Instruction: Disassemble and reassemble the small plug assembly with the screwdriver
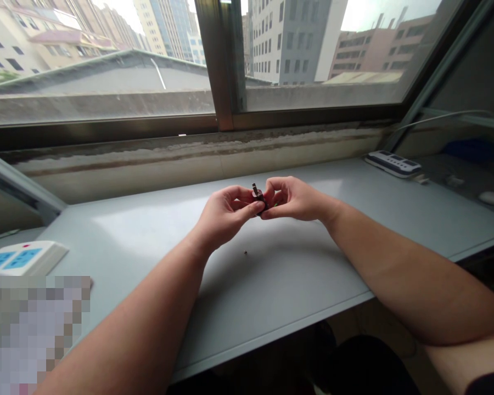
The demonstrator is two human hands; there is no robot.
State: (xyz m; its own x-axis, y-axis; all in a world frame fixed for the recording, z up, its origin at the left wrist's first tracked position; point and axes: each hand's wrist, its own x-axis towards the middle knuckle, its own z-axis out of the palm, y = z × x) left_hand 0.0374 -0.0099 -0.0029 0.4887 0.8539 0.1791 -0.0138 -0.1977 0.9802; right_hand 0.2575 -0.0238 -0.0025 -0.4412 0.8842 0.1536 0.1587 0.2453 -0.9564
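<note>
Above the middle of the desk, my left hand (228, 215) pinches a small black plug (257, 196) between thumb and fingers. A flat metal prong sticks up from its top. My right hand (290, 197) is closed at the plug's right side, thumb and fingertips pressed against it. A bit of green shows between the right fingers, too small to make out. On the desktop below the hands lies a tiny dark piece (245, 252), possibly a screw. The fingers cover the lower part of the plug.
The grey desk (148, 236) runs along a window (107, 66). At left stands a white power strip (27, 258) with blue socket faces, beside a blurred-out patch. Another power strip (393, 163) lies at the back right. The desk's front edge (280, 334) is near me.
</note>
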